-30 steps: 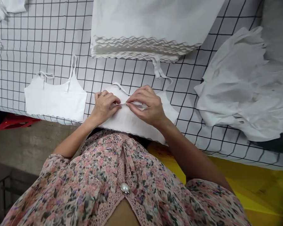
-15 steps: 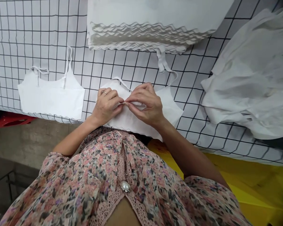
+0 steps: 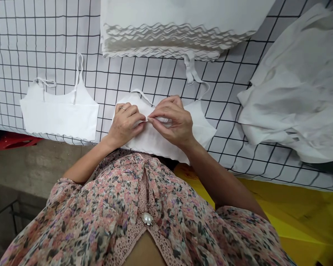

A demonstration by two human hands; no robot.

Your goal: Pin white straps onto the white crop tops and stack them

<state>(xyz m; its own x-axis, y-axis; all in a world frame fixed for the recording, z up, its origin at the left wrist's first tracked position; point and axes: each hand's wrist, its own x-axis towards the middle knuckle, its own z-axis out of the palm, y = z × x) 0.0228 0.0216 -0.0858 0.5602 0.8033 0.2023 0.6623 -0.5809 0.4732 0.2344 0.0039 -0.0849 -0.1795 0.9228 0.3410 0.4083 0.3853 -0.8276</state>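
Observation:
A white bralette (image 3: 202, 127) with thin straps lies at the table's near edge, in front of my body. My left hand (image 3: 126, 122), with a ring on one finger, is closed in a pinch on a small bit of it near the middle. My right hand (image 3: 174, 119) pinches the same spot from the other side, thumb against forefinger, fingertips almost touching the left ones. Which part lies between the fingertips is too small to make out. One strap (image 3: 192, 72) with a slider stretches away over the cloth; another strap (image 3: 142, 94) loops behind my hands.
To the left a second white bralette (image 3: 59, 114) lies flat. A stack of white pieces with wavy edges (image 3: 166, 40) is at the back. On the right sits a loose white heap (image 3: 299, 92). A black-and-white grid cloth (image 3: 118, 75) covers the table; something yellow (image 3: 296, 210) is below.
My right fingertips have drawn very slightly to the right, and a bit of white now shows between the two pinches. The bralette stays in place.

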